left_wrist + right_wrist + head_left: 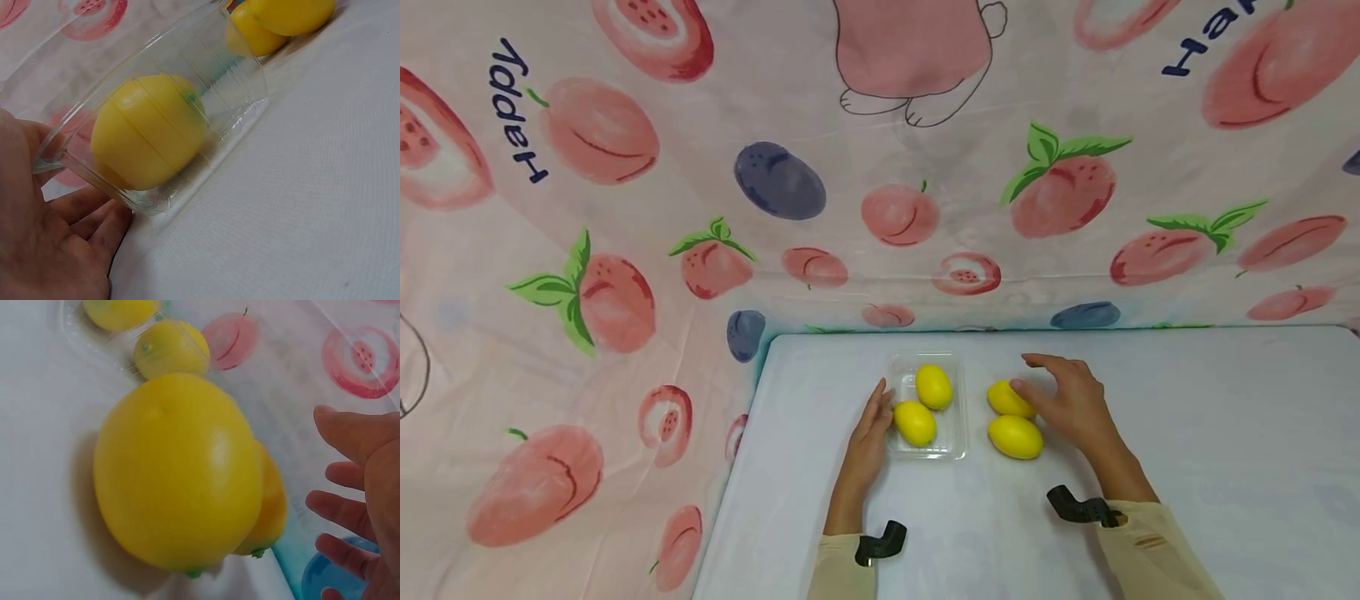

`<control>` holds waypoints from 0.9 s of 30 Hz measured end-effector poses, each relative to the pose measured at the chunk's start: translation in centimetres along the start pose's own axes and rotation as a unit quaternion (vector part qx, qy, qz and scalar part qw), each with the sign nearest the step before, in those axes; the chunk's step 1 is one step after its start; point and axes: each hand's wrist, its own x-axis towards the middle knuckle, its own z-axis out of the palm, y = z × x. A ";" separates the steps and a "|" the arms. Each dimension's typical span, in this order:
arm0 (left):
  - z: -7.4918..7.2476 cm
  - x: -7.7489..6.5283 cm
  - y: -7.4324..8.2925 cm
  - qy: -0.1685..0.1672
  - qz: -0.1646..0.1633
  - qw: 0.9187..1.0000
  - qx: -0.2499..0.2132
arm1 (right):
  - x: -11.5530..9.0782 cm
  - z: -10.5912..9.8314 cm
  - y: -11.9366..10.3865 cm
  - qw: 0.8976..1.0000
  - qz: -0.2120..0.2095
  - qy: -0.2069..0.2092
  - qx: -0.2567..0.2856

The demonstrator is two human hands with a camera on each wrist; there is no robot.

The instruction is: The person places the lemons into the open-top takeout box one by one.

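Note:
A clear plastic tray (951, 433) stands on the white table with two yellow lemons inside, one lemon (933, 387) behind the other lemon (915, 423). My left hand (867, 437) rests against the tray's left side with its fingers extended; the left wrist view shows fingers by the tray's lower corner. Two more lemons lie to the right of the tray, a rear lemon (1004, 398) and a front lemon (1015, 437). Over the rear one's right side is my right hand (1072, 402), thumb and fingers spread apart. In the right wrist view that hand (381, 500) grips nothing.
The white tabletop (1225, 433) reaches right and forward of the hands. A fruit-printed cloth (970, 167) hangs behind the table and along its left side. A black wrist mount (882, 543) sits on the left sleeve, another black mount (1078, 506) on the right.

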 end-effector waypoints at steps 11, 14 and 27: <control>-0.1 0.0 -0.2 0.000 -0.002 1.000 -0.009 | -0.9 1.3 2.0 0.999 0.001 0.001 0.046; -0.2 0.0 -0.3 0.000 -0.002 1.000 -0.008 | -1.2 1.8 2.4 0.998 -0.002 0.004 0.058; -0.1 -0.1 -0.1 -0.002 0.001 1.000 0.002 | -1.7 3.1 3.4 0.996 0.039 -0.023 0.079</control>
